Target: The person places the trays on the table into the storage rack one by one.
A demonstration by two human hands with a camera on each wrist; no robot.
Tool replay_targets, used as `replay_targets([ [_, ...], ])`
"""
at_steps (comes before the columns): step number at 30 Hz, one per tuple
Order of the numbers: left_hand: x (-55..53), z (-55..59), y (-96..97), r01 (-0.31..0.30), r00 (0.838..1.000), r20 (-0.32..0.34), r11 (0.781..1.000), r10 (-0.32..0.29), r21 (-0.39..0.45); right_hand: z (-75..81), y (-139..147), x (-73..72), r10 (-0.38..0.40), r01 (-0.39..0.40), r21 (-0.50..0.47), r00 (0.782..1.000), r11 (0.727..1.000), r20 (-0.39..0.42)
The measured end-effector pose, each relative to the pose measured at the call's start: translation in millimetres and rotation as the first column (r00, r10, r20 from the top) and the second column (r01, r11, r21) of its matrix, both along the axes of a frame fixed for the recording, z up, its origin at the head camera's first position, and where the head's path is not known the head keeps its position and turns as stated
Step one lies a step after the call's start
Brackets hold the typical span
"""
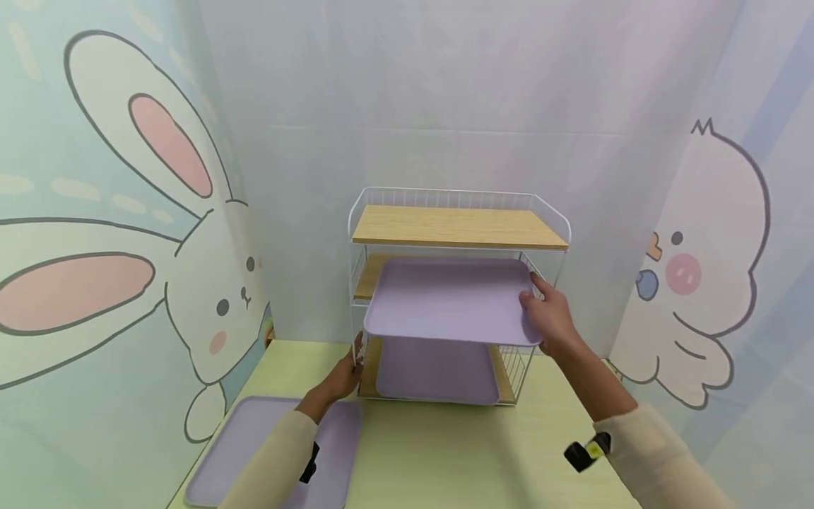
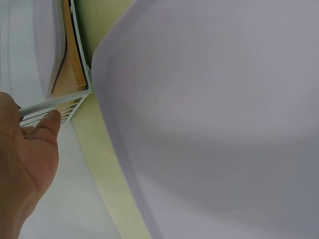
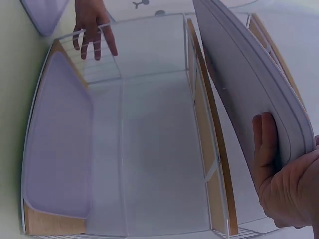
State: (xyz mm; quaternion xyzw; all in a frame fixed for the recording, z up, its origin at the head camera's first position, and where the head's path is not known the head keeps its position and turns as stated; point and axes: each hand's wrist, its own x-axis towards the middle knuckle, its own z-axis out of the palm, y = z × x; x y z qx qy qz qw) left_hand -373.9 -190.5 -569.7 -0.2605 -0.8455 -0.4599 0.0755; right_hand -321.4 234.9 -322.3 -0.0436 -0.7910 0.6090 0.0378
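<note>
My right hand [image 1: 552, 318] grips the right edge of a light purple tray [image 1: 448, 297], thumb on top and fingers beneath. This tray is tilted at the middle level of a white wire rack with wooden shelves [image 1: 458, 226], its near edge jutting out of the front. Low on the rack's left side, my left hand [image 1: 343, 375] holds the white wire frame [image 2: 45, 105]; in the right wrist view the left hand's fingers [image 3: 92, 42] show at the side wires. A second purple tray [image 1: 437, 375] lies on the bottom shelf [image 3: 55, 224].
Another purple tray [image 1: 222, 445] lies on the pale yellow-green table [image 1: 432, 459] at the left front, partly under my left forearm. Behind the rack hangs a pale curtain [image 1: 445, 92], with a cartoon rabbit [image 1: 210, 283] on the left and a cartoon chick [image 1: 706, 283] on the right.
</note>
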Motion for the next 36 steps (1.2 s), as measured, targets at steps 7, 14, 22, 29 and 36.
replay_targets([
  [7,-17.4,-17.3,-7.3,0.018,1.000,-0.021,0.999,-0.019,-0.034,7.5,-5,-48.9,-0.026,0.024,0.105,1.000,0.994,0.017],
  [14,-49.6,-54.7,-24.4,0.059,0.993,-0.101,0.998,-0.062,-0.030,-1.1,11,-108.5,-0.109,0.141,0.421,0.989,0.896,-0.098],
  [22,-40.6,-49.1,-23.2,0.032,0.998,-0.057,0.999,-0.034,-0.040,9.5,-4,-111.4,-0.141,0.210,0.631,0.977,0.747,-0.159],
  [29,-47.5,-53.6,-24.8,0.054,0.997,-0.049,0.998,-0.055,-0.031,2.2,-21,-89.9,-0.087,0.385,0.697,0.902,0.605,-0.423],
  [36,-59.7,-73.3,-30.2,0.023,0.999,-0.026,0.999,-0.025,-0.046,-36.1,-48,-44.0,0.011,0.502,0.443,0.652,0.742,-0.758],
])
